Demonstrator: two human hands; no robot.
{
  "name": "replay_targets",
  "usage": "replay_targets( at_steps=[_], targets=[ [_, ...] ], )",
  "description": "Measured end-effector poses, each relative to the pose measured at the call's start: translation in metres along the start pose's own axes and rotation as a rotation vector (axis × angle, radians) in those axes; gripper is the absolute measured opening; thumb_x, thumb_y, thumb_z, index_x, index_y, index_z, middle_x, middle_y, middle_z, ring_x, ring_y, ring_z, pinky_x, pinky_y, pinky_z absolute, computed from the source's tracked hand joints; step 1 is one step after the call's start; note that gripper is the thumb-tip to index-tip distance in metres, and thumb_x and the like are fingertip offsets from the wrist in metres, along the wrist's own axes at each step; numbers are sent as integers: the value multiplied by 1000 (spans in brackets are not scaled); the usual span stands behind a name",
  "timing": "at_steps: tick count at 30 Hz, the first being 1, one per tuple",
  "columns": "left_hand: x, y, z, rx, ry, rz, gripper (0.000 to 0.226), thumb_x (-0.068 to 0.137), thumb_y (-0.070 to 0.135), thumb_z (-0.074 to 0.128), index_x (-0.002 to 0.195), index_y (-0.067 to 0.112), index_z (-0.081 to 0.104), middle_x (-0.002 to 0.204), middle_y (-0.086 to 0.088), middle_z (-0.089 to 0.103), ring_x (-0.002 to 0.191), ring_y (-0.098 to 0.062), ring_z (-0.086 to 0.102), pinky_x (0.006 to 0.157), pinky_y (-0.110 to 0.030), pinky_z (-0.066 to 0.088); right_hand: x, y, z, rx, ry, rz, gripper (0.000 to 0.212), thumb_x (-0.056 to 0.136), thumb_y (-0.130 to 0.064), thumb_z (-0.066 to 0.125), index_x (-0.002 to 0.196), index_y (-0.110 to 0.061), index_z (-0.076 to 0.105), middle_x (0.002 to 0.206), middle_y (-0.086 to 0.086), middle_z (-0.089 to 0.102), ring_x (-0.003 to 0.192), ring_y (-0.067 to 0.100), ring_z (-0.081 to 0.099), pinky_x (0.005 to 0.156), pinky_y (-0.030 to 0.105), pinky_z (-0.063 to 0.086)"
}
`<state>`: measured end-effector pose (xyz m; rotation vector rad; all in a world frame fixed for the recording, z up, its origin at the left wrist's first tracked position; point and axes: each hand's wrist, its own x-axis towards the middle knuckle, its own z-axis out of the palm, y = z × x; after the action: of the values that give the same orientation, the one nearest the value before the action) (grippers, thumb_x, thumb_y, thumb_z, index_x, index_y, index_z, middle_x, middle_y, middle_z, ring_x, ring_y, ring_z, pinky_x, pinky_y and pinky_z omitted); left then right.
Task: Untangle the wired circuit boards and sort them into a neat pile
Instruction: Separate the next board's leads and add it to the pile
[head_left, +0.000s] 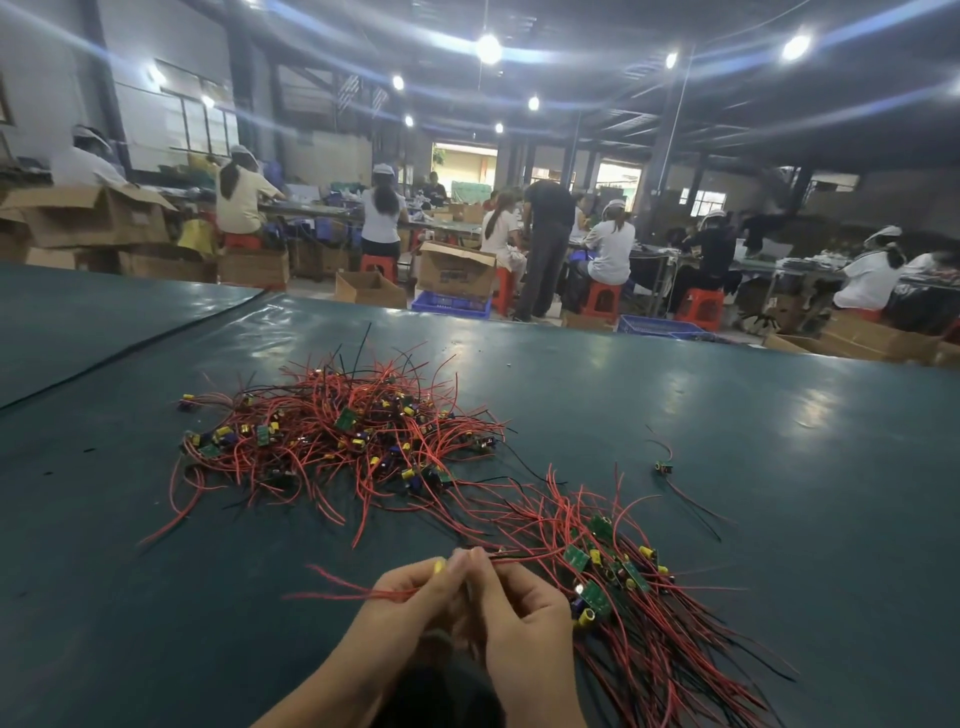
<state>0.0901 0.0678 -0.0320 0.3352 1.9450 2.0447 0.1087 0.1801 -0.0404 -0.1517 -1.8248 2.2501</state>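
Mid-sort: our left hand (410, 597) and right hand (519, 608), pressed together, pinch one wired board (440, 566) by its red wires (343, 592), tangled heap (337, 436) beyond, neat pile (623, 587) just right; next we'd lay it there, wires aligned.

The left hand (410, 597) and the right hand (524, 608) are bare, and so are both forearms (332, 675). Just below the hands, between the forearms, shows a dark garment (441, 693), blurred.

The heap (343, 431) (tangled, red-wired) lies beyond the aligned pile (649, 597).
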Motion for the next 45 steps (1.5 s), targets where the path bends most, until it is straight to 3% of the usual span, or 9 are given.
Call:
replay_targets(
  at_steps=[5, 12, 18, 23, 27, 30, 35, 39, 45],
  targets=[
    [3, -4, -3, 68, 164, 131, 50, 89, 23, 58, 39, 22, 58, 44, 8, 51, 50, -9, 48, 59, -25, 39, -3, -4, 3, -18, -12, 41, 26, 92, -10, 59, 73, -12, 77, 62, 6, 71, 52, 8, 64, 49, 17, 50],
    [4, -13, -7, 175, 190, 158, 40, 77, 48, 73, 47, 25, 60, 52, 3, 56, 61, -19, 52, 67, -36, 41, 0, 2, 5, -6, 29, 159, 30, 96, -17, 55, 74, -17, 75, 50, 2, 60, 39, 11, 50, 37, 22, 40],
    [6, -8, -9, 55, 128, 348, 41, 63, 43, 66, 46, 7, 55, 45, -10, 53, 46, -15, 49, 51, -23, 42, 26, -4, -34, 229, 327, 178, 21, 96, -16, 56, 85, -11, 73, 43, -8, 35, 32, 3, 27, 31, 18, 28],
    [8, -11, -9, -17, 147, 365, 41, 66, 32, 69, 49, 0, 51, 45, -11, 50, 44, -16, 46, 47, -23, 41, 25, -5, -33, 192, 330, 39, 21, 93, -21, 60, 83, -20, 78, 45, -9, 31, 35, 2, 24, 33, 18, 27],
    [9, -13, -11, 45, 135, 369, 32, 78, 28, 61, 52, 10, 57, 51, -8, 57, 48, -16, 49, 49, -24, 41, 16, -3, -22, 67, 161, 60, 21, 87, -33, 65, 79, -18, 78, 47, -8, 41, 37, 4, 32, 36, 17, 29],
    [9, -15, -11, 133, 81, 361, 34, 80, 31, 63, 55, 8, 60, 55, -7, 59, 51, -16, 51, 51, -26, 41, 7, 1, -7, -48, -36, 63, 23, 87, -29, 66, 72, -18, 79, 54, -4, 64, 44, 3, 53, 44, 16, 40],
    [9, -13, -9, 181, 55, 357, 32, 81, 29, 63, 54, 13, 61, 52, -4, 59, 50, -14, 52, 53, -22, 41, 10, 4, -6, -122, -1, -2, 28, 92, -19, 62, 71, -21, 80, 67, 7, 73, 67, 20, 66, 66, 33, 56],
    [8, -8, -8, 92, 73, 338, 32, 79, 26, 62, 52, 9, 56, 48, -7, 55, 46, -15, 52, 50, -22, 42, 16, -3, -18, -51, 103, 43, 26, 92, -20, 62, 73, -19, 79, 49, -7, 51, 40, 7, 39, 39, 20, 33],
    [7, -7, -8, 48, 50, 304, 34, 79, 30, 63, 50, 13, 57, 50, -9, 56, 47, -16, 53, 50, -23, 44, 23, -5, -31, -6, 213, 35, 25, 92, -22, 62, 73, -20, 79, 49, -8, 45, 36, 2, 33, 35, 18, 31]
  ],
)
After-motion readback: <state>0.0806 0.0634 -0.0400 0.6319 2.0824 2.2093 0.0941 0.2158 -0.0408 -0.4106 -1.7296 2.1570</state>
